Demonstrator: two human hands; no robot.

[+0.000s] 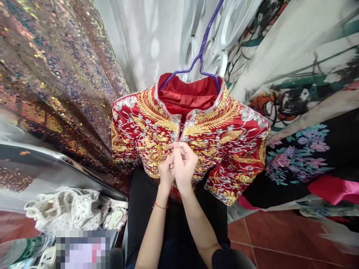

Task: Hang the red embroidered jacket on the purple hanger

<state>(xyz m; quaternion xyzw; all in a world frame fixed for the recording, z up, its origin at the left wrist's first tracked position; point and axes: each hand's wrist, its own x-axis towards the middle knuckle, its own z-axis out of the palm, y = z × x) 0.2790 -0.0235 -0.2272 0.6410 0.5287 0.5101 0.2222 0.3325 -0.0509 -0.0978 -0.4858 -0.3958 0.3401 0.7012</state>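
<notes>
A red jacket (246, 145) with gold and silver embroidery hangs in front of me on a purple hanger (202, 48). Inside its stand-up collar a label (186, 100) shows the letter S. My left hand (166, 170), with a thin red cord on the wrist, and my right hand (185, 162) meet at the jacket's front opening, just below the collar. Both hands have their fingers closed in a pinch at the front edges. What lies between the fingertips is hidden, though the jacket's edge is right there. Above the hands the collar's two sides stand slightly apart.
Sequined fabric (56, 74) hangs at the left, patterned garments (297, 89) at the right. White curved metalwork (221, 41) stands behind the hanger. At lower left are a dotted white cloth bag (67, 209), a plastic bottle (25, 248) and a power socket (48, 257).
</notes>
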